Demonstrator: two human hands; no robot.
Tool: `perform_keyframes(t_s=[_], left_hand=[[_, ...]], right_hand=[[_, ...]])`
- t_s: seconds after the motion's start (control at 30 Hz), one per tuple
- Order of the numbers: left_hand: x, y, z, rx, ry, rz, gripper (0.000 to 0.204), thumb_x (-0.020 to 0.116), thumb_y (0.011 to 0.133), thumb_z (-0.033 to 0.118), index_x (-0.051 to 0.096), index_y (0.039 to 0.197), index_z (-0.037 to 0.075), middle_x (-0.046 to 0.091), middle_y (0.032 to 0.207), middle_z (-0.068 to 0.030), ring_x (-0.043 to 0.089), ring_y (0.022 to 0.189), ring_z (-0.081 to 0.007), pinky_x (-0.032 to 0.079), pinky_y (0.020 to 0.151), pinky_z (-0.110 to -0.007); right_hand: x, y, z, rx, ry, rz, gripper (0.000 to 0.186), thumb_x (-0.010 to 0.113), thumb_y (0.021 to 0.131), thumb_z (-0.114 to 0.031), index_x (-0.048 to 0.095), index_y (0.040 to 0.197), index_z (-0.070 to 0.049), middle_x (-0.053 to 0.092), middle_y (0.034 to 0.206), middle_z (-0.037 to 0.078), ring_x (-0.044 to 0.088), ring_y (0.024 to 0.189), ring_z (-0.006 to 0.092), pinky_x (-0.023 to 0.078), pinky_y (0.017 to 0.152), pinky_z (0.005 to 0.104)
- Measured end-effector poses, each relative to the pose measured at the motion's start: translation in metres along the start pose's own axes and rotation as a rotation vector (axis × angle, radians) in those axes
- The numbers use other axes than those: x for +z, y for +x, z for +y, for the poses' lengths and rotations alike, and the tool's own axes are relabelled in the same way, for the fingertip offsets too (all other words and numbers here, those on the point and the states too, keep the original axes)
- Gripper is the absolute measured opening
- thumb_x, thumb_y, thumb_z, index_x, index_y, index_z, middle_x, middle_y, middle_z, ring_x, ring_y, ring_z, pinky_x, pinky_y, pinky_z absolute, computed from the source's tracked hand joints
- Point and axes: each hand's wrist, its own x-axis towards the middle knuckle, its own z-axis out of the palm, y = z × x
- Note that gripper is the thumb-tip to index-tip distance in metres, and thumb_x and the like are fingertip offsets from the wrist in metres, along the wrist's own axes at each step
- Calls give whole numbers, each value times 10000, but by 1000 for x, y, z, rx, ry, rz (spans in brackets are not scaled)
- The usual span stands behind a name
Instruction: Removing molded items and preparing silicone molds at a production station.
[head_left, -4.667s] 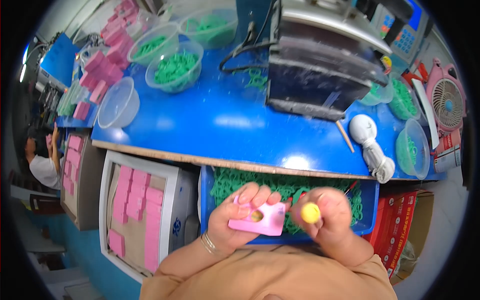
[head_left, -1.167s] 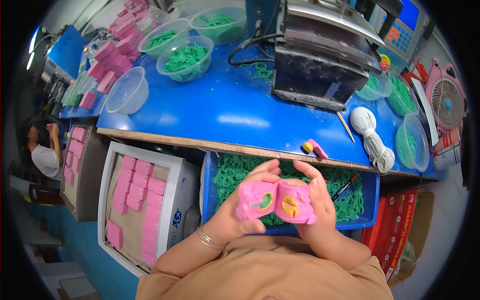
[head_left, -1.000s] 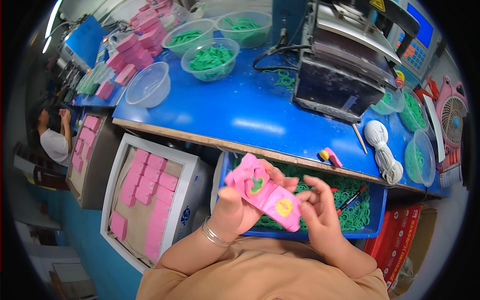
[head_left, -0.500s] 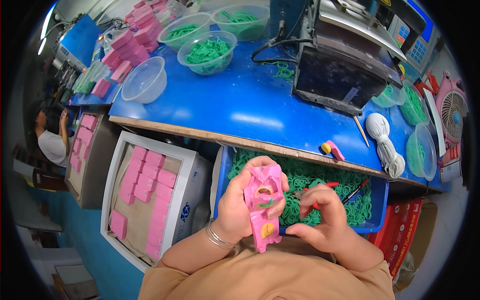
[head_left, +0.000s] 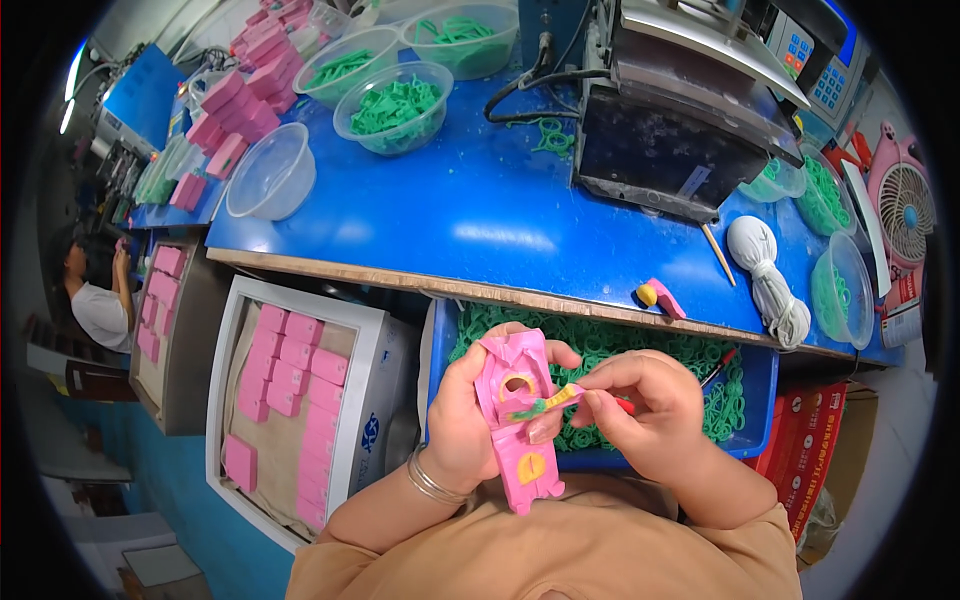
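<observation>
My left hand (head_left: 470, 410) grips an opened pink mould (head_left: 528, 465) upright, showing a ringed hole in its upper half and a yellow oval in its lower half. My right hand (head_left: 650, 410) pinches a small yellow-and-pink strip (head_left: 560, 398) over the middle of the mould, where green material shows. Behind both hands sits a blue tray (head_left: 758, 400) of green rings, with red handles partly covered by my right hand and a dark pen (head_left: 715, 372) at the right. A pink piece with a yellow knob (head_left: 662, 298) lies on the bench edge.
The blue bench (head_left: 450, 210) carries bowls (head_left: 390, 112) of green pieces, stacked pink blocks (head_left: 245, 105), a dark press (head_left: 660, 140), a stick and a white cord bundle (head_left: 765, 280). Below left are trays (head_left: 225, 370) of pink blocks. A co-worker (head_left: 95, 300) sits at far left.
The mould has turned from slanting to upright in my left hand. My right hand left it, and has now come back to the mould's middle, pinching the small strip.
</observation>
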Motion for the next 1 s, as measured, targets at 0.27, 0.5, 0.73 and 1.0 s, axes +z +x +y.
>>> perform_keyframes(t_s=[0.27,0.5,0.73,1.0], left_hand=[[-10,1,0,-78,32,-54,420,195,939,396,401,1147,96,565,894,-242,468,551,-206,415,522,-317],[1,-3,-6,105,241,177,385,226,947,365,419,1102,71,582,921,-161,544,716,-201,459,648,-323],[-1,-5,-11,251,399,156,387,306,914,400,423,1055,59,576,890,-180,558,783,-224,451,690,-323],[-9,-3,-7,535,943,85,515,349,901,531,311,1078,49,556,925,-229,546,789,-212,445,726,-310]], right_hand=[[13,-15,12,780,951,-63,100,577,862,-53,557,922,25,577,819,62,555,652,108,466,589,233],[12,2,-15,-194,-300,2,407,753,619,-116,632,1005,-66,497,852,69,493,754,221,396,643,323],[15,5,-20,-364,-346,-29,317,712,587,-96,650,897,-66,556,871,64,505,773,215,367,670,324],[23,-6,-14,-390,-526,-17,263,666,592,-68,576,831,-3,605,843,95,581,716,258,471,609,363]])
